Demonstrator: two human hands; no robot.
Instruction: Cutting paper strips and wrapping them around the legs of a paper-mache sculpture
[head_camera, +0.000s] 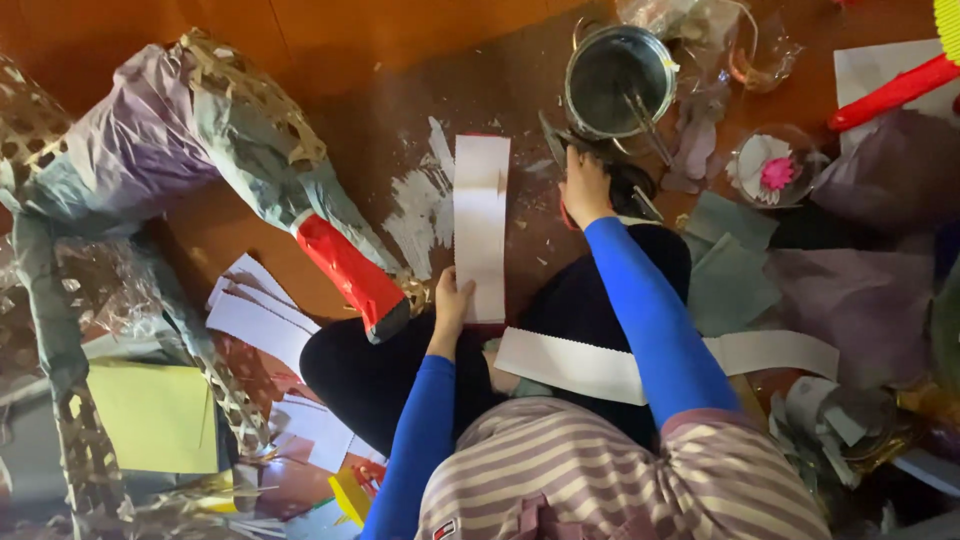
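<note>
Paper strip (481, 225) lies flat on the floor between the hands, left hand (451, 300) pinching its near edge, right hand (585, 188) closed around something unclear beside the metal pot (618, 80); several cut strips (262, 315) already piled left, judged mid-way.

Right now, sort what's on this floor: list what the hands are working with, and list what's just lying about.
In hand:
- white paper strip, held at its near end by the left hand
- right hand, reaching toward the metal pot

Lying about:
- bamboo frame wrapped in paper
- yellow sheet
- stack of white strips
- grey paper pieces
- pink flower
</note>
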